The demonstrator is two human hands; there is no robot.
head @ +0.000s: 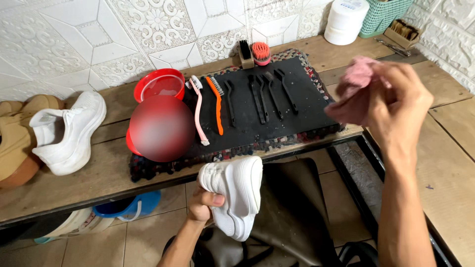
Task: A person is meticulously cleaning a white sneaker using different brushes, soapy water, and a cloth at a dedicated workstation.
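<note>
Sneaker, white knit with thick ribbed white sole (236, 195), sat in the left hand (204, 203), held below the front edge of the wooden plank counter (99, 170), sole turned toward the camera and toe pointing down. Fingers of that hand were wrapped around the heel end, thumb pressed across the upper.

Right hand (398, 101) was raised over the counter's right side, fingers bunched tight around a crumpled pink cloth (357, 81); cloth stuck out to the left of the knuckles.

Just behind the held shoe, on the counter, lay a black rubber mat (297, 106) on top of a dark braided rug (163, 168). Laid out on the mat in a row: pink-and-white long-handled brush (199, 113), orange-handled wire brush (216, 104), four black narrow brushes (260, 96). At the mat's far edge, a black block brush (245, 53) and a round red brush (261, 53), side by side.

Left of the mat stood a red plastic bowl (159, 84); a blurred red patch covered something just in front of it. Farther left, a second white knit sneaker (67, 131) lay on its side on the counter, with a tan cap (17, 143) beside it.

Back right corner held a white cylindrical tub (345, 20) and a teal plastic basket (383, 15). Under the counter, a blue plastic basin (131, 205) rested on the tiled floor (163, 232).
</note>
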